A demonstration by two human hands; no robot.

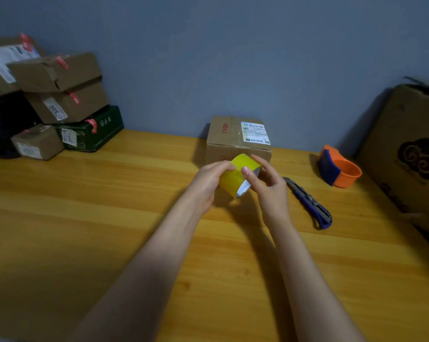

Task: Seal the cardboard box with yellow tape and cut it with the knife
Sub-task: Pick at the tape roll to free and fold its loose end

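A roll of yellow tape (235,175) is held above the wooden table (85,218), just in front of a small cardboard box (235,137) with a white shipping label on top. My left hand (208,180) grips the roll from the left side. My right hand (267,183) holds its right side, thumb pressed on the yellow outer face and fingers by the core. A blue utility knife (309,203) lies on the table just right of my right hand, untouched.
An orange and blue tape dispenser (339,170) sits at the right rear. A large cardboard box (410,159) leans at the far right. Several stacked parcels (58,95) and a dark green box (95,130) fill the rear left corner against the wall.
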